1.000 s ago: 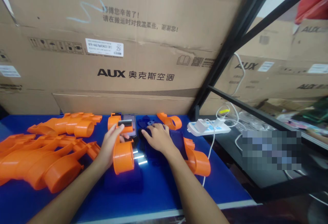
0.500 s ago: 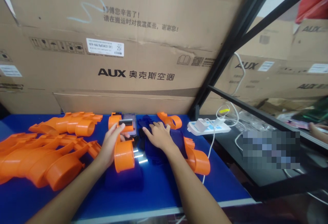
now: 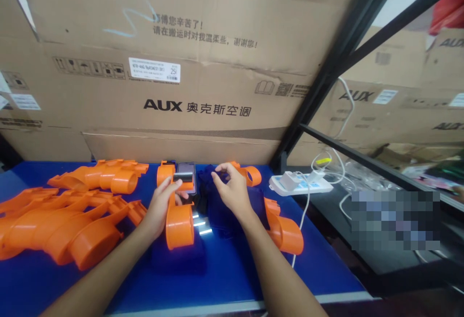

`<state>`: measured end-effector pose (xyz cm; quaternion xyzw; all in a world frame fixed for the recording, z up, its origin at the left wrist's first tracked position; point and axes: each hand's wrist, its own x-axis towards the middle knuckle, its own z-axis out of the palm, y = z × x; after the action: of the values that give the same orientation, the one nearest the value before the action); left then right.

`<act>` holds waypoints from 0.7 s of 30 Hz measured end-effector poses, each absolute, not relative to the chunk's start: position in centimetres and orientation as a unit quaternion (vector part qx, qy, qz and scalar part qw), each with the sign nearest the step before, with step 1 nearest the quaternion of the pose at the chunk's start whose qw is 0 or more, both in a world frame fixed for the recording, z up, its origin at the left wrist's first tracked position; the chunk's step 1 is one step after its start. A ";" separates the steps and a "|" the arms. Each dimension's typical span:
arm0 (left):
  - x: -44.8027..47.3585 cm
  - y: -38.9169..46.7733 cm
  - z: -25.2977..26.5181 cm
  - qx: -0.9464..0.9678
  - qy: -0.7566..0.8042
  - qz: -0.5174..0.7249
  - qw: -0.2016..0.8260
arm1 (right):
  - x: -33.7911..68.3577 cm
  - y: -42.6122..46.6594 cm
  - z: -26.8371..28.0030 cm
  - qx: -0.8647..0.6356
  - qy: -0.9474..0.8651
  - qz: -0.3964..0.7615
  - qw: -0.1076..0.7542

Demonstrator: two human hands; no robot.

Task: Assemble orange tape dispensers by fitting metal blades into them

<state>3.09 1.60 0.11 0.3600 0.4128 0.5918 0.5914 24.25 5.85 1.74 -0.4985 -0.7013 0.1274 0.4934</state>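
Observation:
My left hand [image 3: 162, 203] is closed around an orange plastic part [image 3: 180, 227] with a wide ring at its near end. A short black piece [image 3: 183, 177] lies across that part by my left thumb. Over a dark blue, cloth-like pile [image 3: 232, 210], my right hand [image 3: 232, 189] is raised with thumb and forefinger drawn close together. Anything between those fingertips is too small to make out. Behind my left hand a phone [image 3: 187, 172] lies on the blue table surface [image 3: 232, 278].
Nested orange parts [image 3: 54, 225] and another orange stack [image 3: 105, 177] lie at left. More orange parts [image 3: 286, 232] sit right of the pile. A white power strip [image 3: 300, 184] with cables stands near the black frame [image 3: 326, 85]. A large cardboard box [image 3: 203, 70] walls off the back.
My right hand has lifted from the dark blue pile, and its spread fingers have curled in toward the thumb. My left hand keeps its hold on the orange part. The view has shifted slightly.

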 end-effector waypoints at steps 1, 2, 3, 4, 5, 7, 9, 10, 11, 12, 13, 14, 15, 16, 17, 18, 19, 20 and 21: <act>3.0 1.7 0.0 0.360 0.409 0.587 0.599 | 23.9 5.7 1.8 -0.462 -0.690 0.177 0.528; 3.0 1.7 -0.1 0.361 0.406 0.582 0.604 | 23.6 5.6 1.8 -0.426 -0.681 0.225 0.551; 2.9 1.8 -0.1 0.362 0.403 0.580 0.608 | 23.2 5.4 1.7 -0.393 -0.679 0.270 0.559; 2.9 1.8 -0.2 0.363 0.402 0.579 0.609 | 22.9 5.2 1.7 -0.365 -0.682 0.308 0.554; 2.9 1.8 -0.2 0.364 0.401 0.578 0.611 | 22.6 5.0 1.6 -0.342 -0.688 0.340 0.541; 2.9 1.8 -0.2 0.362 0.403 0.577 0.612 | 22.1 4.7 1.6 -0.315 -0.699 0.382 0.515; 3.0 1.8 -0.2 0.359 0.407 0.576 0.611 | 21.9 4.5 1.6 -0.305 -0.702 0.398 0.506; 3.0 1.8 -0.2 0.358 0.407 0.577 0.611 | 21.9 4.4 1.7 -0.304 -0.701 0.397 0.508; 3.1 1.8 -0.1 0.357 0.406 0.579 0.610 | 21.9 4.4 1.8 -0.304 -0.700 0.395 0.511; 3.1 1.7 -0.1 0.356 0.404 0.582 0.609 | 21.9 4.4 1.8 -0.305 -0.699 0.392 0.515; 3.1 1.7 -0.1 0.355 0.401 0.585 0.609 | 21.9 4.4 1.9 -0.304 -0.698 0.390 0.519; 3.0 1.6 0.0 0.352 0.397 0.586 0.612 | 22.0 4.4 2.0 -0.301 -0.695 0.389 0.525; 3.0 1.6 0.0 0.348 0.394 0.585 0.618 | 22.0 4.4 2.0 -0.297 -0.692 0.388 0.532; 2.9 1.6 0.0 0.343 0.390 0.580 0.628 | 21.9 4.4 2.0 -0.291 -0.687 0.388 0.542; 2.9 1.5 0.1 0.338 0.385 0.571 0.642 | 21.9 4.4 2.0 -0.284 -0.681 0.387 0.553; 2.8 1.5 0.1 0.333 0.380 0.559 0.658 | 21.8 4.4 2.0 -0.279 -0.675 0.387 0.563; 2.7 1.5 0.1 0.329 0.376 0.547 0.672 | 21.8 4.4 1.9 -0.275 -0.671 0.387 0.569; 2.6 1.5 0.1 0.328 0.373 0.537 0.682 | 21.7 4.3 1.9 -0.272 -0.668 0.388 0.573; 2.6 1.5 0.0 0.331 0.372 0.529 0.687 | 21.6 4.3 1.8 -0.270 -0.667 0.391 0.574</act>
<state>2.56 1.52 0.02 0.3315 0.3723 0.5293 0.6866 21.60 4.28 1.83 -0.2699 -0.6672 0.3909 0.5738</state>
